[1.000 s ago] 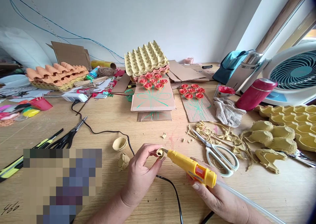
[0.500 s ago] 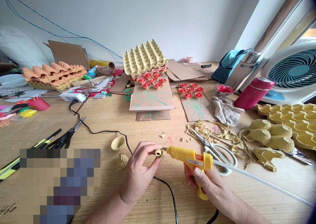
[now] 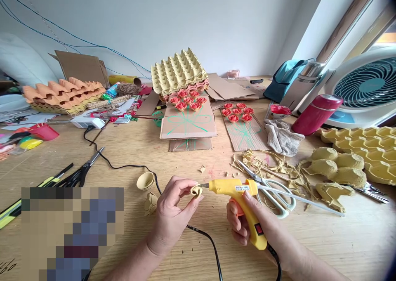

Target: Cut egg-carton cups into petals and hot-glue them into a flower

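Note:
My left hand (image 3: 173, 215) pinches a small rolled piece of yellow egg-carton paper (image 3: 196, 190) between thumb and fingers, just above the wooden table (image 3: 130, 149). My right hand (image 3: 250, 227) grips the handle of a yellow glue gun (image 3: 238, 198), held upright with a clear glue stick trailing out to the right. The gun's metal tip touches the rolled paper. Two cut carton cups (image 3: 145, 181) lie on the table left of my left hand.
White-handled scissors (image 3: 272, 190) and carton scraps lie right of the gun. Black scissors (image 3: 80, 173) lie at left. Cardboard sheets with red paper flowers (image 3: 188, 101), egg trays (image 3: 177, 70), a red flask (image 3: 315, 114), a fan (image 3: 361, 87) and a rag stand behind.
My right hand has turned the glue gun from lying on its side to upright, handle down. The tip stays at the rolled paper in my left hand.

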Motion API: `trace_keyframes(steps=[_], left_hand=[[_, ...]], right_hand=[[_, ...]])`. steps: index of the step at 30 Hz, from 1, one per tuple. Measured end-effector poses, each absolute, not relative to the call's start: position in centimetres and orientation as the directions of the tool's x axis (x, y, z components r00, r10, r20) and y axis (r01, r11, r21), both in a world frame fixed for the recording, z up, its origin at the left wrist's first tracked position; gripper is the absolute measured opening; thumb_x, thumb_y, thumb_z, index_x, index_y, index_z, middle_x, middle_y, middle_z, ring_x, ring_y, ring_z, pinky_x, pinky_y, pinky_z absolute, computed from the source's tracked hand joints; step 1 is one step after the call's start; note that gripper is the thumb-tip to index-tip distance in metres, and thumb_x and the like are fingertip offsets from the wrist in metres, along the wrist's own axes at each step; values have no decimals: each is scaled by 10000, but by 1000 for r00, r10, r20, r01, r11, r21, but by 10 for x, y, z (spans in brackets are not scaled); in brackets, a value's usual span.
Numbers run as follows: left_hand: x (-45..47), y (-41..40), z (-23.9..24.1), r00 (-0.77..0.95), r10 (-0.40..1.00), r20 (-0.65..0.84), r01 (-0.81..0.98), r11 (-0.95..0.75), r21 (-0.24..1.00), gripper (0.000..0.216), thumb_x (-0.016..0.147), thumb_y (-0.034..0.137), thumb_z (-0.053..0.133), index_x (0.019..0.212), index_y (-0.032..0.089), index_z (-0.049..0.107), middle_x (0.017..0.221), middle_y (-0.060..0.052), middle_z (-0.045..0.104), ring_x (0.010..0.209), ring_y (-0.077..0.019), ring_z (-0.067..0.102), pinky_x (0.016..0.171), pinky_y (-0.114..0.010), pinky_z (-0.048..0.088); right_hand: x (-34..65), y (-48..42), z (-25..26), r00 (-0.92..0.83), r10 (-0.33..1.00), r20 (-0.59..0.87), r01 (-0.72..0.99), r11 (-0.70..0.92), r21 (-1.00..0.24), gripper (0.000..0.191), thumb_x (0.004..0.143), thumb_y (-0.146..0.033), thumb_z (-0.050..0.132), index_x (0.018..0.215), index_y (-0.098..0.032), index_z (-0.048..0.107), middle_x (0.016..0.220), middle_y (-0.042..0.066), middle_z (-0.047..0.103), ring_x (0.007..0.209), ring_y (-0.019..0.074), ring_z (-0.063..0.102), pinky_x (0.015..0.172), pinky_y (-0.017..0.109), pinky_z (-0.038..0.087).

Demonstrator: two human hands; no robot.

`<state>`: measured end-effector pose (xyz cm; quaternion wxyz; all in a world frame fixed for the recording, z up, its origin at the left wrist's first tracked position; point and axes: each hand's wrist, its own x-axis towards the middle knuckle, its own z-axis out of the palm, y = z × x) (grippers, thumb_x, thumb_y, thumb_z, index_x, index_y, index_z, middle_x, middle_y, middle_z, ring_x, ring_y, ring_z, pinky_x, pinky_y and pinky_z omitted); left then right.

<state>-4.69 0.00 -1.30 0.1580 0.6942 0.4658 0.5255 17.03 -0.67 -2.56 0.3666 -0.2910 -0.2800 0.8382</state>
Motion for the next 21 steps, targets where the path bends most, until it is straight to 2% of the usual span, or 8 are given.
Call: trace_keyframes(steps=[3,8,14,17,21], left_hand=[[-47,0,-11,28,796,605,499,-536,681,259,850,62,685,1041,225,623,900,15,590,794,-111,631,703,-198,553],[-48,-2,-10,40,766,642,564,-548,618,267,844,54,683,1038,219,603,867,19,583,781,-120,587,727,-233,510],[-51,-4,-18,3,835,550,480,-484,732,233,874,118,672,1053,229,573,878,8,553,797,-147,563,729,-269,508],[-53,-4,-18,23,829,558,455,-506,733,229,883,124,673,1064,229,578,884,5,542,793,-146,562,714,-264,508],[-54,-3,-12,104,734,671,515,-617,595,277,874,61,682,1082,220,594,918,-4,580,835,-140,586,760,-255,507]], right_hand=[[171,-8,-24,-555,791,-257,-424,-535,-731,552,873,-716,581,775,-173,583,608,-12,554,462,76,400,451,201,385],[173,-12,-17,-501,843,-194,-301,-381,-874,550,930,-696,503,790,-170,583,660,10,577,523,101,478,494,217,401],[180,-15,-6,-509,845,-162,-44,-213,-976,596,956,-718,404,803,-167,573,717,30,565,603,134,518,566,263,419],[187,-16,-5,-488,870,-70,82,-34,-996,558,985,-687,366,851,-182,562,763,33,553,661,149,509,592,266,438],[193,-18,-4,-495,860,121,293,297,-909,471,1017,-611,376,921,-203,590,829,47,584,723,173,535,647,281,480]])
